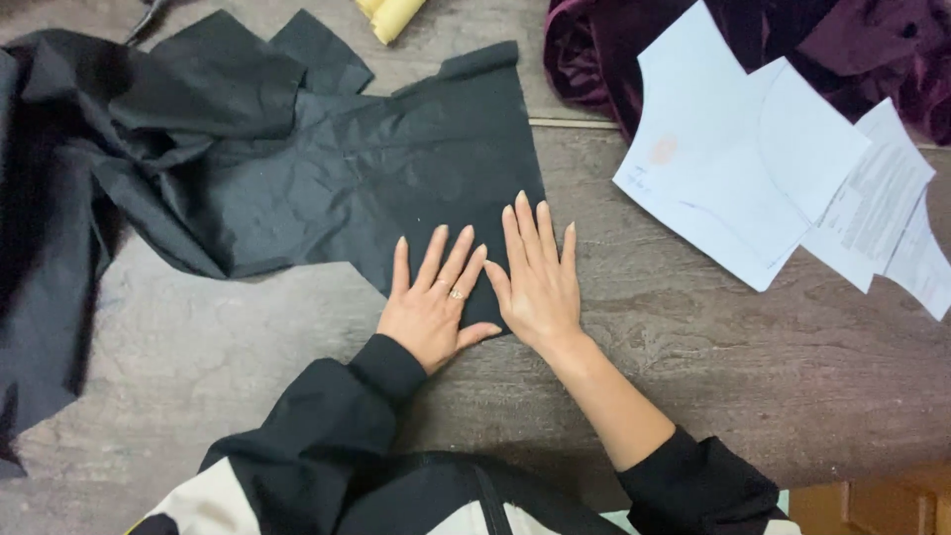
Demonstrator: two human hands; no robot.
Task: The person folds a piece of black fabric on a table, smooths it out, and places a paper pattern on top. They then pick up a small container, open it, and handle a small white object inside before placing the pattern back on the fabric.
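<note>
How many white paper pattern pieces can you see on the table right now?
4, all at the right: a large piece, a rounded piece overlapping it, a printed sheet further right, and a piece at the frame edge. More may lie underneath.

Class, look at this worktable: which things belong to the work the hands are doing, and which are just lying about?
In hand:
- black fabric, its near corner pressed flat
- left hand, palm down on it
- right hand, palm down on it

Lying about:
- white paper pattern pieces
- printed sheets
- dark purple velvet
- yellow item at the far edge
</note>
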